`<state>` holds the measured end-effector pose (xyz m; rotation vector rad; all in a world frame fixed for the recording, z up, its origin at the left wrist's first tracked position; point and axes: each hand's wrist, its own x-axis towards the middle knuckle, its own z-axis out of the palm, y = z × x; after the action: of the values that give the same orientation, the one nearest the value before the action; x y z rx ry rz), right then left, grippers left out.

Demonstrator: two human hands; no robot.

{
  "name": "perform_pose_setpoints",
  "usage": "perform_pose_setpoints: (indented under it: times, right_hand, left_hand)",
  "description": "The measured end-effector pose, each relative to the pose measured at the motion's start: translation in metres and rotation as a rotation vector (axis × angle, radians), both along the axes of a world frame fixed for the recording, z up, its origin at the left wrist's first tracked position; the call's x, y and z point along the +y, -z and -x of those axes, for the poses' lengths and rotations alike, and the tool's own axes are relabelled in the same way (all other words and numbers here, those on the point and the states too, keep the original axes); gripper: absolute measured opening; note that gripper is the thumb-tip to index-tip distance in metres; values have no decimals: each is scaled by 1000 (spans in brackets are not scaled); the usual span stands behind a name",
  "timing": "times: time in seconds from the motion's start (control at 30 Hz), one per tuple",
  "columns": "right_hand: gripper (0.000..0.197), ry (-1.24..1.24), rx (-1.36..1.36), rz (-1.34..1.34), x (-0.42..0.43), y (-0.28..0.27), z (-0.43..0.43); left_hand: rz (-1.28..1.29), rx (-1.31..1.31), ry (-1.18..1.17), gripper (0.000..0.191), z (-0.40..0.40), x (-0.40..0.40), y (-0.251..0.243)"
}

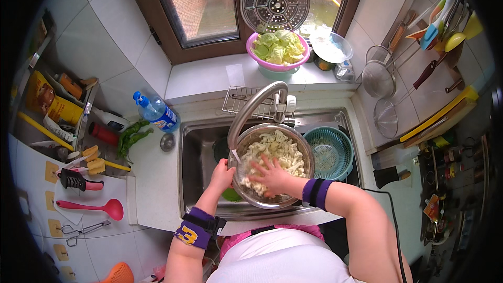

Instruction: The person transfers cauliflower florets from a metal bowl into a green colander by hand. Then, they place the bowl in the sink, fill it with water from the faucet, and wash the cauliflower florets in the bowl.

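Note:
A large metal bowl (pixel 271 203) of cut cauliflower (pixel 281 145) sits over the sink, below the curved faucet (pixel 251 106). Water appears to run from the faucet's spout into the bowl. My left hand (pixel 223 175) grips the bowl's left rim, its fingers partly hidden behind the edge. Spread over the cauliflower inside the bowl are the fingers of my right hand (pixel 271 177); whether a piece lies under the palm is hidden. A teal plastic colander (pixel 331 153) stands in the sink, close to the bowl's right side.
Lettuce fills a pink basin (pixel 278 66) on the windowsill. A wire rack (pixel 249 104) lies behind the sink. Left of the sink are a blue soap bottle (pixel 159 114), a metal sink strainer (pixel 167 142) and green peppers (pixel 131 137). Wire strainers (pixel 378 79) hang at right.

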<state>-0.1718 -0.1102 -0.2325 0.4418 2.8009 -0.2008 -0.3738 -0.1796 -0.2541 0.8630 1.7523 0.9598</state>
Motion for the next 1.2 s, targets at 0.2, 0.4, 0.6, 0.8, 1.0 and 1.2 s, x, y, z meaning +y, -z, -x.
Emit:
perform_pose_setpoints:
  times: [0.2, 0.4, 0.6, 0.8, 1.0, 1.2]
  right_hand:
    - [85, -34, 128, -21, 40, -14, -7]
    - [98, 317, 60, 208, 12, -11, 1]
    - [96, 216, -53, 62, 17, -4, -5]
    - [91, 243, -11, 206, 6, -6, -3]
    - [91, -55, 79, 36, -16, -9, 3]
    - [92, 107, 26, -103, 7, 4, 9]
  left_hand:
    - [17, -27, -18, 23, -2, 0, 0]
    - [6, -22, 5, 22, -3, -1, -8]
    - [16, -49, -9, 22, -2, -2, -8]
    - [-5, -57, -9, 21, -3, -2, -7]
    - [7, -22, -45, 22, -1, -3, -1]
    - [-38, -78, -25, 22, -2, -3, -2]
